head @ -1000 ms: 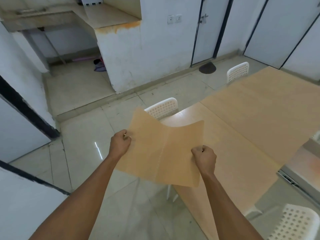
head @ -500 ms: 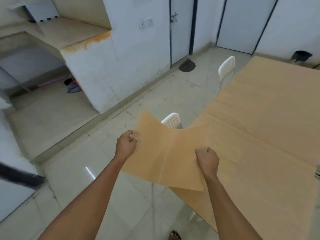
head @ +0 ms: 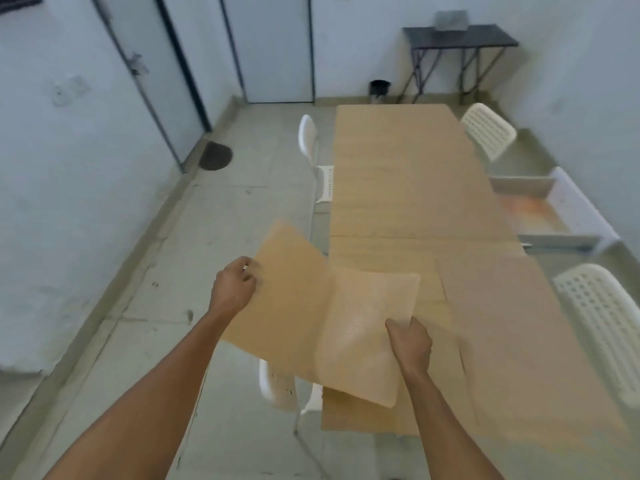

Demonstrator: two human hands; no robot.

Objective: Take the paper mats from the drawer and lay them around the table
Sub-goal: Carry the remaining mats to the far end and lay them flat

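I hold a tan paper mat [head: 311,306] in the air with both hands, over the near left corner of the long wooden table [head: 408,188]. My left hand [head: 235,289] pinches its left edge and my right hand [head: 410,342] grips its right edge. The sheet bends along a middle crease, and its right half looks paler and dotted. Another tan sheet [head: 512,341] seems to lie flat on the table's near right part. An open drawer [head: 547,213] juts out beside the table's right side.
White perforated chairs stand around the table: one below the mat [head: 280,386], one at the left side [head: 311,150], two at the right [head: 488,131] [head: 602,320]. A dark side table [head: 457,39] and a small bin [head: 379,88] sit by the far wall. Doors line the left wall.
My view has swung right so the whole table now lies ahead. The mat, still held in both hands, has moved over the table's near left corner.
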